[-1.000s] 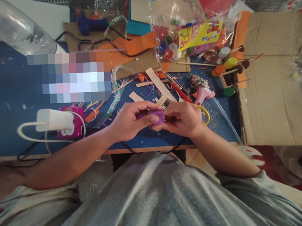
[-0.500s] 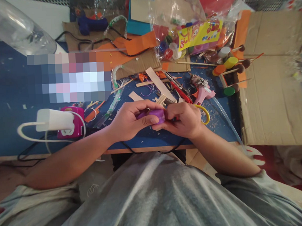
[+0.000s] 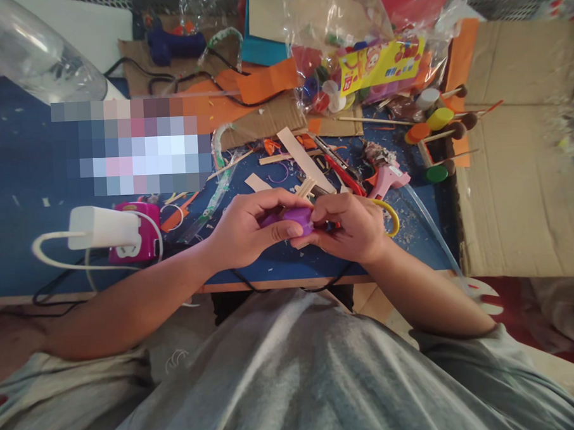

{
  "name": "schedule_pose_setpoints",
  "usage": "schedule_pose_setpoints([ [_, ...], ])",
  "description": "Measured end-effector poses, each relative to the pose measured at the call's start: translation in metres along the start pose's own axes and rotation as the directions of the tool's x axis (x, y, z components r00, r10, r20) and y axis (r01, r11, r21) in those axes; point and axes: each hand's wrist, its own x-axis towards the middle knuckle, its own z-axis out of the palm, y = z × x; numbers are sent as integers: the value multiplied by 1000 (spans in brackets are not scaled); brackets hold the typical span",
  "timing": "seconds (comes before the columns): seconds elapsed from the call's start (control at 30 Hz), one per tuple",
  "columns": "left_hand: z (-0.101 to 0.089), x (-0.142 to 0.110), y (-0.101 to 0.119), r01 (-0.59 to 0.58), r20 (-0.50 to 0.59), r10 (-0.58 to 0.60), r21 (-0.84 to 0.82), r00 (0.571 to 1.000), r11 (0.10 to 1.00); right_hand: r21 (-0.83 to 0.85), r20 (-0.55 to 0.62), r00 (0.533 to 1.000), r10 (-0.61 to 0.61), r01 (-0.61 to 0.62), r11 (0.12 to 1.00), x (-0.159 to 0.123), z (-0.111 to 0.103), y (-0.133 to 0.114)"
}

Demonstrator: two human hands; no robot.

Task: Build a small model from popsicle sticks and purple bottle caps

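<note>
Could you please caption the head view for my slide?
Left hand holds a purple piece, right hand at its end, above a blue table.

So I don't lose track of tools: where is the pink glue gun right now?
In the head view, the pink glue gun lies right of centre on the blue table, just beyond the right hand and beside the red-handled tool.

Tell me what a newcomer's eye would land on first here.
Probably the purple piece, held in the left hand with the right hand at its end, near the picture's centre. Next, the yellow-labelled clear bag at the back, and the white charger on the magenta socket at the left.
</note>
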Motion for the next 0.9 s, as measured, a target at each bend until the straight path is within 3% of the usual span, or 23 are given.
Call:
schedule_pose_setpoints([
  [0.3, 0, 0, -3, 8, -4, -8, 15, 1000, 1000, -32, 23, 1000, 6, -5, 999, -5, 2, 4],
  [0.43, -1, 0, -2, 14, -1, -14, 11, 1000, 1000, 42, 7, 1000, -28, 28, 999, -1, 4, 2],
  [0.6, -1, 1, -2, -2, -14, 1, -22, 1000, 1000, 43, -50, 998, 22, -20, 999, -3, 6, 2],
  [0.9, 0, 0, -3, 11, -24, -10, 10, 1000, 1000, -56, 31, 999, 17, -15, 998, -5, 2, 6],
])
